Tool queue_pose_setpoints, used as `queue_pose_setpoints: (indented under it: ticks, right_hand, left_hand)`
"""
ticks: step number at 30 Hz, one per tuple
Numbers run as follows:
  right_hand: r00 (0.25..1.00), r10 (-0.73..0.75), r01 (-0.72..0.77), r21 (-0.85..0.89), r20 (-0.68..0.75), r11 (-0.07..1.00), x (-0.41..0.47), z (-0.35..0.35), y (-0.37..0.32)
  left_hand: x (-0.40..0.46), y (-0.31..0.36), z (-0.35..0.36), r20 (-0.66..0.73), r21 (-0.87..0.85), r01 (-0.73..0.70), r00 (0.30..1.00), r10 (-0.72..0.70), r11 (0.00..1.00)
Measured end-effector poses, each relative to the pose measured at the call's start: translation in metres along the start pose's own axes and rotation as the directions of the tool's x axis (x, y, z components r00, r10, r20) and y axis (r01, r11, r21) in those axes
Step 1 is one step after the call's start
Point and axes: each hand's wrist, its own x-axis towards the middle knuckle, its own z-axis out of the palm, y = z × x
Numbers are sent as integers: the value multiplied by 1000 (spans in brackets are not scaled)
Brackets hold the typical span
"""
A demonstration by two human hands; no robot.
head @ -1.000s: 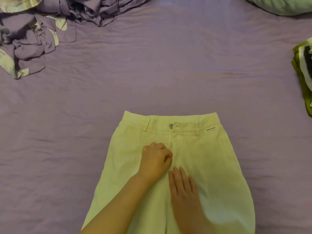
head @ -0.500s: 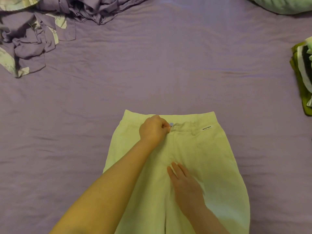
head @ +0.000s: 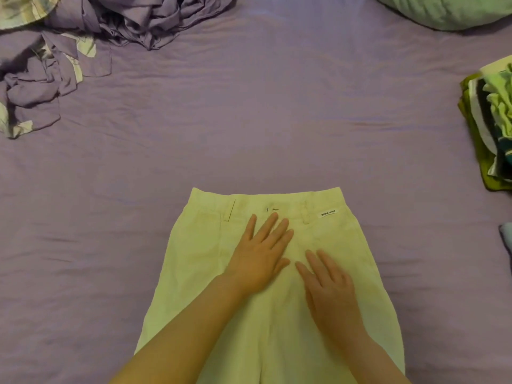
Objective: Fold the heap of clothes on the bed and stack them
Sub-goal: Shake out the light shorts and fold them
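While the pale trousers [head: 277,273] are laid flat at six o'clock on the purple bed [head: 277,120], waistband away from the wearer, they are pressed by the left hand [head: 259,260] with fingers straight and slightly spread below the button, and by the right hand [head: 331,292] flat just beside it. If the fly area is folded before it is smoothed, a crease could be trapped. The unfolded heap [head: 55,65] is seen at ten o'clock, the folded stack [head: 490,128] at three.
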Motion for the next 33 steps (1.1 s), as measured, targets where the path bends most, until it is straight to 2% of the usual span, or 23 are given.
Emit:
queue_pose_setpoints:
  ticks: [2, 3, 7, 10, 14, 16, 18, 20, 22, 24, 27, 30, 33]
  right_hand:
    - [995, 90, -85, -110, 47, 990, 6, -2, 22]
    - [990, 122, -112, -145, 66, 983, 9, -2, 32]
    - [982, 143, -125, -147, 120, 981, 14, -2, 56]
    - [962, 232, -221, -91, 144, 971, 0, -11, 58]
    - [916, 360, -374, 55, 178, 926, -39, -27, 60]
    - [886, 429, -461, 229, 179, 857, -60, -30, 65]
    - [828, 486, -561, 452, 280, 694, -73, -41, 67]
    - [743, 550, -662, 537, 381, 522, -82, -58, 66]
    - [724, 519, -682, 580, 453, 445, -92, -72, 63]
    - [737, 450, -674, 586, 504, 449, -105, -82, 61]
    - [774, 376, -627, 537, 510, 564, -123, -91, 59]
    - [791, 437, -608, 467, 428, 642, -128, -98, 63]
    - [746, 539, -657, 298, 391, 693, -129, -105, 72]
  left_hand:
    - [3, -5, 5, 165, 2, -7, 986, 7, 1000]
    - [6, -8, 5, 201, 15, 4, 980, -7, 1000]
    - [24, -14, -1, 361, 48, 96, 927, -107, 994]
    - [26, -5, -10, 405, 97, 117, 903, -146, 988]
    - [20, 26, -24, 380, 130, 241, 884, -273, 962]
    - [11, 50, -29, 381, 94, 294, 872, -307, 951]
    - [-4, 76, -29, 395, 16, 329, 865, -308, 944]
    - [-22, 103, -28, 440, -78, 378, 844, -308, 923]
    - [-40, 128, -28, 485, -139, 448, 808, -334, 883]
    - [-54, 148, -30, 518, -161, 500, 777, -359, 851]
    - [-69, 170, -33, 521, -169, 529, 764, -380, 832]
    - [-78, 189, -38, 491, -188, 500, 793, -360, 845]
    - [-85, 207, -40, 470, -178, 461, 816, -336, 870]
